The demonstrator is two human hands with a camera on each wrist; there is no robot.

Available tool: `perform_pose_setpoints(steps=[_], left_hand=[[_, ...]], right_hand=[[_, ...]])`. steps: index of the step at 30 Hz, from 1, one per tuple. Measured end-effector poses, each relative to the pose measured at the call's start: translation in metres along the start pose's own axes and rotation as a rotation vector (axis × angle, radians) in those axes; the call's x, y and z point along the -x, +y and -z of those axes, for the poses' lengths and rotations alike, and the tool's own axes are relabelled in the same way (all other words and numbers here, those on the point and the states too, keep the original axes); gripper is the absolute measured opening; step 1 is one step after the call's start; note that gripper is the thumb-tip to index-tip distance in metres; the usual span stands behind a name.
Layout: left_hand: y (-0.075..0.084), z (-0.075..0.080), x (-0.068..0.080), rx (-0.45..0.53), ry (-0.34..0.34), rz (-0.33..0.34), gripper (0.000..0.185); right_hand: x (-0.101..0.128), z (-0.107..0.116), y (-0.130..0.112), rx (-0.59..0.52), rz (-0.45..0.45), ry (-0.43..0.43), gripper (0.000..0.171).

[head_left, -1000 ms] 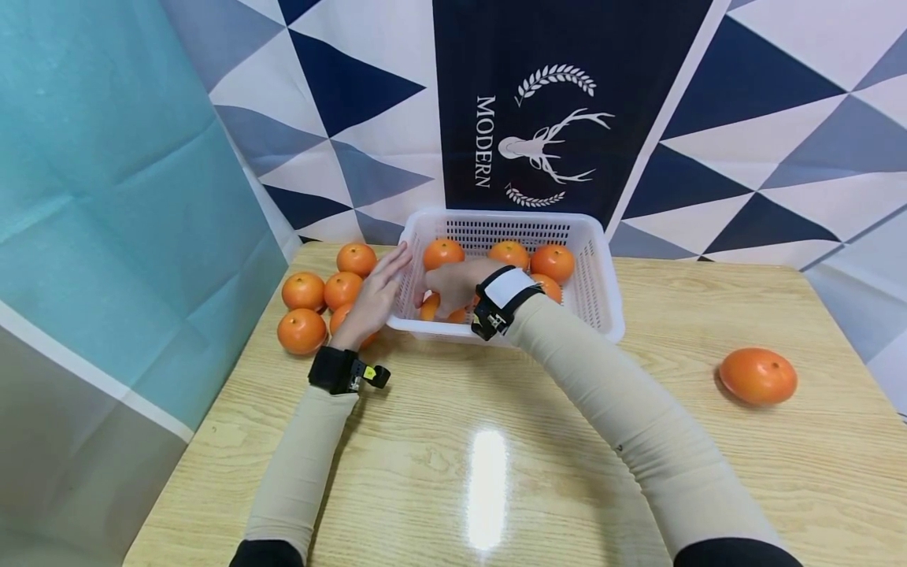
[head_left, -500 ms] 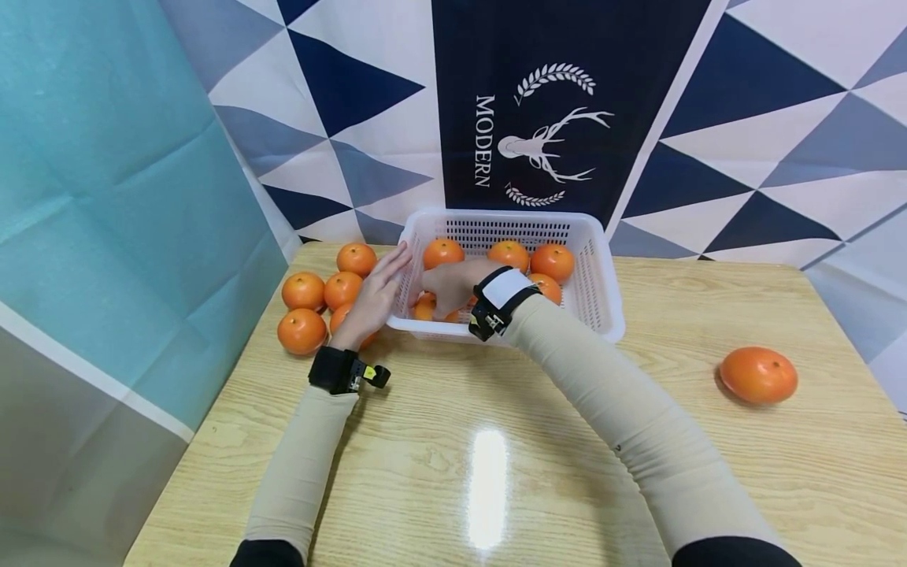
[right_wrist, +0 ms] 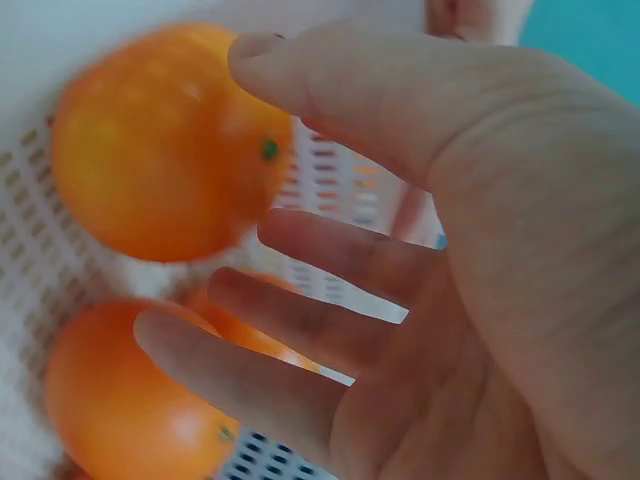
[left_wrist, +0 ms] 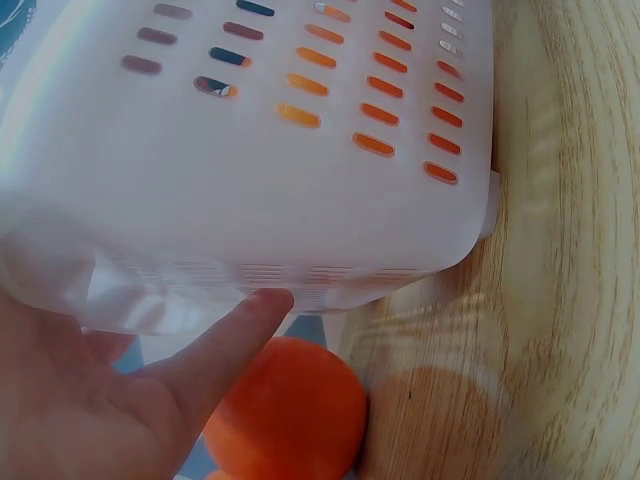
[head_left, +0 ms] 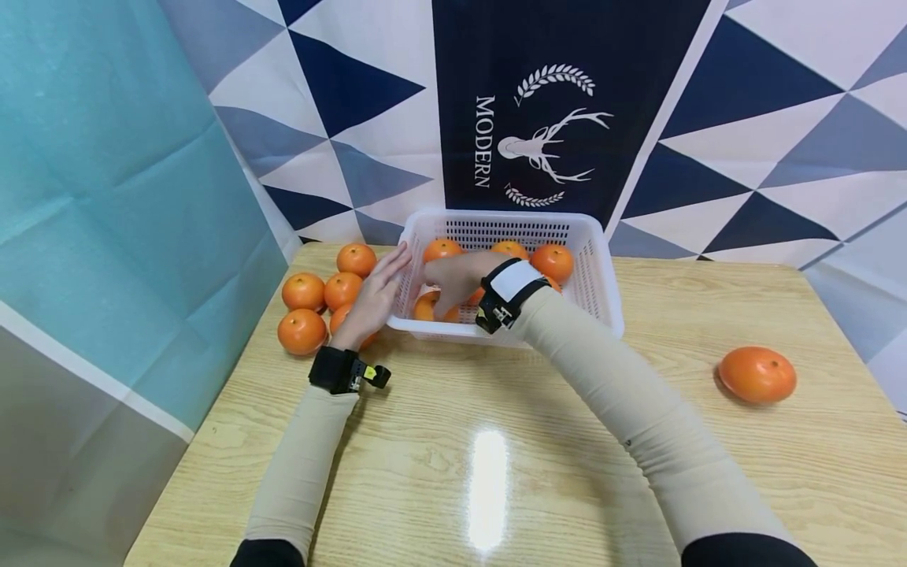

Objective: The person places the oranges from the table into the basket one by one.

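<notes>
Right wrist view shows the right hand (right_wrist: 470,260) with fingers spread and relaxed, holding nothing, just above oranges (right_wrist: 165,140) in the basket (head_left: 602,260). Left hand (head_left: 372,303) lies flat against the basket's left wall, fingers straight. A clumsy grip could, I judge, roll fruit away. Loose oranges (head_left: 303,291) crowd the desk (head_left: 496,441) at left; one orange (head_left: 757,375) sits well apart at right.

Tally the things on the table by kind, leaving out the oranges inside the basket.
Oranges outside the basket: 6, with five left of it and one to its right
White basket: 1
Hands: 2, left hand and right hand
Total: 9
</notes>
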State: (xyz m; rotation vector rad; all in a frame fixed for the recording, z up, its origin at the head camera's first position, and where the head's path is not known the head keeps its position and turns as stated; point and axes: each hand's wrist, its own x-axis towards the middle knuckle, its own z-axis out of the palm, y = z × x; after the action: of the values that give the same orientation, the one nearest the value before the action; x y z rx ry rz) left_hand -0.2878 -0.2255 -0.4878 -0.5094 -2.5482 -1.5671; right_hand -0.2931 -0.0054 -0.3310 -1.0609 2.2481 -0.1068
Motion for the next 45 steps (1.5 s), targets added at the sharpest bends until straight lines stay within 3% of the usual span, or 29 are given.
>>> perform_pose_setpoints(steps=[8, 14, 16, 22, 29, 34, 38, 40, 45], left_hand=[[-0.008, 0.0, -0.006, -0.023, -0.012, 0.01, 0.06], [0.0, -0.001, -0.002, -0.015, -0.015, 0.002, 0.083], [0.002, -0.003, -0.002, -0.014, -0.018, 0.004, 0.081], [-0.006, -0.007, -0.009, -0.028, -0.031, 0.021, 0.054], [0.003, -0.007, -0.003, 0.001, -0.017, 0.016, 0.067], [0.023, -0.003, 0.007, 0.007, -0.027, 0.037, 0.057], [0.024, -0.001, 0.009, -0.018, -0.028, 0.045, 0.055], [0.013, -0.001, 0.005, -0.022, -0.015, 0.048, 0.055], [0.02, 0.001, 0.008, -0.007, -0.02, 0.038, 0.056]], right_hand=[[0.021, 0.023, 0.004, 0.029, 0.005, 0.08, 0.065], [0.033, 0.022, 0.014, 0.003, -0.037, 0.084, 0.062], [0.039, 0.021, 0.02, -0.017, -0.046, 0.083, 0.06], [0.062, 0.019, 0.041, -0.077, -0.069, 0.104, 0.059], [0.087, 0.014, 0.07, -0.114, -0.139, 0.124, 0.058], [0.108, 0.011, 0.09, -0.123, -0.145, 0.128, 0.06], [0.13, 0.008, 0.105, -0.11, -0.154, 0.158, 0.061], [0.142, 0.007, 0.112, -0.099, -0.162, 0.179, 0.061], [0.173, 0.001, 0.131, -0.1, -0.217, 0.208, 0.065]])
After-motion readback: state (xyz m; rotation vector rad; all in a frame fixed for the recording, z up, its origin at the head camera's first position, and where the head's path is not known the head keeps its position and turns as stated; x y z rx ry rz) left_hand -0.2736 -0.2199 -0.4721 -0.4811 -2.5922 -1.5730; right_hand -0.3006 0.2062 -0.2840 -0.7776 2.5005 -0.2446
